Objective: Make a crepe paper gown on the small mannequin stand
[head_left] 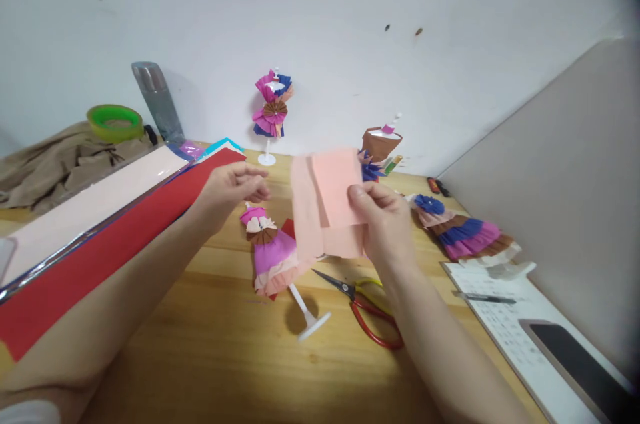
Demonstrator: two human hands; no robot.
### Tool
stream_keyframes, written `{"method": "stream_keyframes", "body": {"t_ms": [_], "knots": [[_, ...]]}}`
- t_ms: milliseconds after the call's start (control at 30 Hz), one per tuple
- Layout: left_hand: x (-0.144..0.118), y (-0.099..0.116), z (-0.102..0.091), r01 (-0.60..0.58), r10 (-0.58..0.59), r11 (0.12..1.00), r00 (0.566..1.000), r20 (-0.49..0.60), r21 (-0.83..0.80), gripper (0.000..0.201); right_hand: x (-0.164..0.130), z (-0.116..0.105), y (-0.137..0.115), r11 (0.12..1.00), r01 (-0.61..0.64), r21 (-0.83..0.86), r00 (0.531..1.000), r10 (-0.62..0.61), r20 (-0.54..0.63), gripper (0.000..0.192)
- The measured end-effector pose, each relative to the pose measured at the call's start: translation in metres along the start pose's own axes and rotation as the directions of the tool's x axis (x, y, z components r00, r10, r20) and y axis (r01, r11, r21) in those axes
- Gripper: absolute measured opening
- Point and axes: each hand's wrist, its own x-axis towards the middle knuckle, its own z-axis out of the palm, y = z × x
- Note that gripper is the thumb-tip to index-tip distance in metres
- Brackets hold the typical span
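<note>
Pinched between the thumb and fingers of my right hand (387,217) are pale pink crepe paper pieces (327,194), held up above the table. A smaller rectangle overlaps a larger one. My left hand (240,184) is raised over the red paper's end, its fingers loosely bent and apart, with nothing in them. Below it, a small dress-form stand (305,317) lies tilted on the table, wearing a paper dress (273,254) of magenta, brown and peach. Scissors (363,297) with red and yellow handles lie partly behind my right forearm.
Long red paper (125,237) and packaged pale paper (105,201) stretch along the left. Green tape (115,121) and a flask (159,101) stand behind. Two more dressed stands, one magenta and blue (273,107), one brown (383,144), are at the back. A phone (575,364) lies right.
</note>
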Motion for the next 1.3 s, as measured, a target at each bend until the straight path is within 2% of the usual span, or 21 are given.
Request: {"method": "stream_keyframes", "body": {"t_ms": [100, 167, 267, 333, 400, 500, 600, 733, 867, 1000, 1067, 1133, 1233, 1300], "knots": [[0.001, 0.003, -0.005, -0.015, 0.013, 0.999, 0.998, -0.065, -0.031, 0.031, 0.001, -0.004, 0.000, 0.987, 0.146, -0.062, 0.988, -0.149, -0.048, 0.019], [-0.001, 0.001, -0.002, 0.033, -0.035, 0.999, 0.998, -0.042, -0.043, 0.034, -0.001, -0.002, 0.001, 0.976, 0.189, -0.105, 0.981, -0.193, -0.025, 0.017], [-0.006, -0.006, 0.010, 0.161, -0.156, 0.986, 0.983, 0.101, -0.049, 0.043, -0.006, 0.005, 0.005, 0.969, 0.193, -0.153, 0.981, -0.189, 0.045, 0.016], [-0.012, -0.012, 0.021, 0.233, -0.208, 0.970, 0.946, 0.249, -0.075, 0.049, -0.011, 0.010, 0.007, 0.972, 0.166, -0.167, 0.983, -0.150, 0.104, 0.016], [-0.019, -0.016, 0.031, 0.245, -0.188, 0.964, 0.902, 0.388, -0.102, 0.049, -0.015, 0.013, 0.008, 0.977, 0.125, -0.172, 0.981, -0.096, 0.168, 0.017], [-0.027, -0.020, 0.042, 0.218, -0.146, 0.969, 0.881, 0.450, -0.113, 0.043, -0.022, 0.018, 0.010, 0.987, 0.025, -0.157, 0.966, 0.017, 0.259, 0.018], [-0.031, -0.021, 0.046, 0.187, -0.120, 0.976, 0.886, 0.448, -0.110, 0.041, -0.027, 0.022, 0.011, 0.987, -0.095, -0.132, 0.931, 0.135, 0.338, 0.022], [-0.030, -0.022, 0.045, 0.222, -0.149, 0.957, 0.928, 0.342, -0.185, 0.045, -0.027, 0.025, 0.011, 0.971, -0.229, -0.068, 0.898, 0.237, 0.370, 0.026], [-0.025, -0.019, 0.040, 0.296, -0.222, 0.918, 0.935, 0.278, -0.262, 0.044, -0.025, 0.027, 0.012, 0.964, -0.264, -0.013, 0.912, 0.254, 0.323, 0.029], [-0.020, -0.016, 0.034, 0.274, -0.221, 0.941, 0.943, 0.250, -0.199, 0.039, -0.024, 0.026, 0.014, 0.962, -0.270, -0.030, 0.908, 0.265, 0.323, 0.032], [-0.017, -0.015, 0.031, 0.239, -0.201, 0.960, 0.951, 0.235, -0.145, 0.039, -0.022, 0.023, 0.012, 0.967, -0.245, -0.068, 0.919, 0.254, 0.302, 0.032], [-0.013, -0.015, 0.028, 0.153, -0.134, 0.983, 0.975, 0.179, -0.097, 0.042, -0.019, 0.018, 0.008, 0.978, -0.164, -0.126, 0.942, 0.193, 0.275, 0.031], [-0.009, -0.011, 0.021, -0.053, 0.053, 0.999, 0.992, 0.113, -0.008, 0.069, -0.014, 0.008, -0.002, 0.963, 0.070, -0.262, 0.962, 0.004, 0.272, 0.024], [-0.008, -0.006, 0.014, -0.175, 0.163, 0.982, 0.974, 0.158, 0.065, 0.085, -0.012, 0.003, -0.010, 0.894, 0.246, -0.374, 0.932, -0.113, 0.345, 0.021]]}}
